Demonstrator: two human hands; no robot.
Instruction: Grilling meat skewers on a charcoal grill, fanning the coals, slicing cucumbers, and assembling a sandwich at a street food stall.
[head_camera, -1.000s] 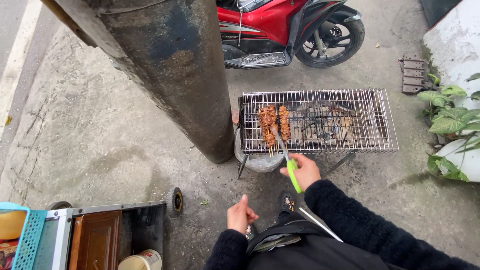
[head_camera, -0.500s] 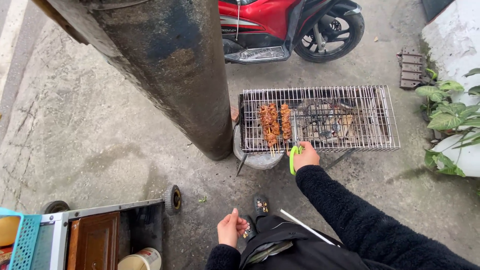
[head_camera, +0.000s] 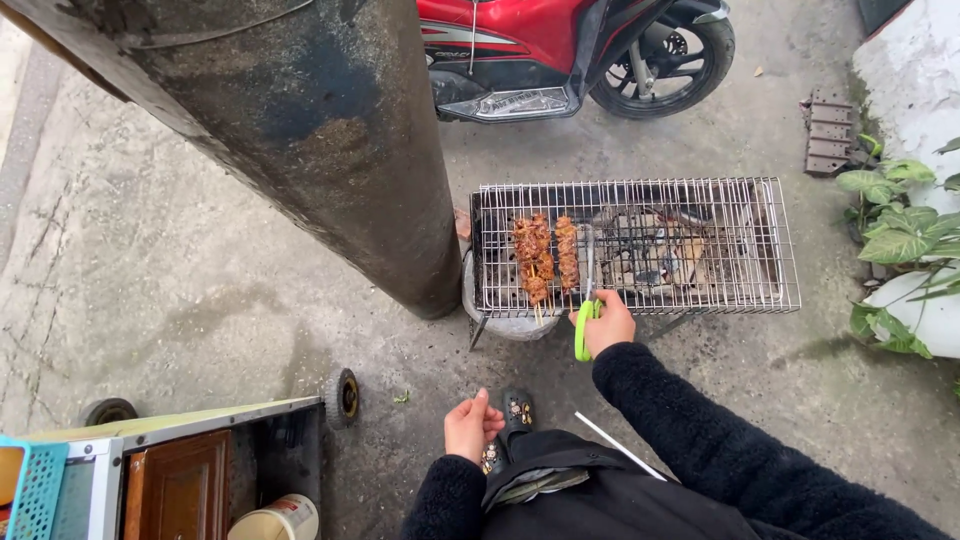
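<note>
An outdoor street corner: concrete pavement (head_camera: 180, 260), parked scooter (head_camera: 570, 50), charcoal grill (head_camera: 640, 245).

Flat, even daylight with no hard shadows; the grey concrete ground (head_camera: 200, 280) shows only a faint dark patch at the foot of the thick dark concrete pole (head_camera: 300, 130). Focus is sharp at centre. The wide lens bends the pole toward 11 o'clock. Mild sheen on the red scooter body (head_camera: 510, 30) at 12 o'clock.

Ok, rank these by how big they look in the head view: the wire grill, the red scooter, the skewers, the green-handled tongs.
Largest to smallest:
1. wire grill
2. red scooter, cropped and farther off, so unsure against the grill
3. skewers
4. green-handled tongs, close to the skewers
</note>
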